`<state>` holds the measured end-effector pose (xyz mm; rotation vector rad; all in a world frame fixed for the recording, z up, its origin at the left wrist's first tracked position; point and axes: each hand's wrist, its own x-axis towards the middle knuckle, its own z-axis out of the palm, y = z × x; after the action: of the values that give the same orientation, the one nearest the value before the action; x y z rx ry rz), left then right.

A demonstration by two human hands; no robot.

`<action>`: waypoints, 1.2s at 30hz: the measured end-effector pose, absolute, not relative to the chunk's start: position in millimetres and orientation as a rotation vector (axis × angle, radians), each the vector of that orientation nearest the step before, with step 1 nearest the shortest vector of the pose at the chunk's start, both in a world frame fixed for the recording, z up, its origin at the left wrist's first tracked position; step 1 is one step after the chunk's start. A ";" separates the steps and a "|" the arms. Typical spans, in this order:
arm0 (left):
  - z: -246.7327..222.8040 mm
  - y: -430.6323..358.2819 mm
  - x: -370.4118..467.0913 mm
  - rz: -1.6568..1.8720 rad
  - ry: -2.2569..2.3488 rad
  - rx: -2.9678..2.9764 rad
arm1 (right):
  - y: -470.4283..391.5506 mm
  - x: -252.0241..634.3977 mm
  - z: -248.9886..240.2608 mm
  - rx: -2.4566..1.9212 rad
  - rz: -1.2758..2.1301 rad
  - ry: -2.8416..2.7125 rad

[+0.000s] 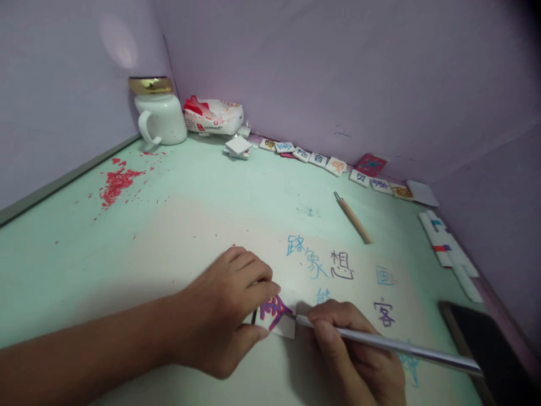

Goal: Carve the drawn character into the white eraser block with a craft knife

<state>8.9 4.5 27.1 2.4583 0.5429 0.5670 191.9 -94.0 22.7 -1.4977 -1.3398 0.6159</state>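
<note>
A small white square tile (282,326) with a purple and red character lies on the table near the front. My left hand (228,304) presses on its left side, thumb and fingers closed on the edges. My right hand (355,349) is wrapped round a silver metal pen-like tool (380,340), whose thin tip touches the character's right part. Part of the tile is hidden under my left fingers.
A white mug (163,118), a tissue pack (215,117) and a row of character tiles (318,159) stand along the wall. Red shavings (118,186) lie left; a wooden-handled tool (354,219), markers (443,248) and a dark phone (486,344) lie right.
</note>
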 end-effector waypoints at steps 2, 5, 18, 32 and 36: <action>27.1 4.8 8.8 0.559 0.536 2.449 | -93.4 192.3 22.9 -1.501 0.616 -1.361; 27.4 4.5 8.4 0.550 0.526 2.442 | -92.9 192.8 21.8 -1.506 0.623 -1.378; 28.7 3.9 8.7 0.514 0.528 2.445 | -95.1 193.4 19.6 -1.535 0.797 -1.275; 27.6 4.9 8.6 0.608 0.500 2.525 | -92.2 220.9 8.0 -1.401 0.970 -0.972; 29.2 1.6 10.6 0.626 0.599 2.497 | -90.3 221.5 9.4 -1.431 0.956 -0.982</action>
<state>10.6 1.6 29.2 2.4975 0.5986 0.6264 221.5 -90.3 9.4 -1.4307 -0.9820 0.9556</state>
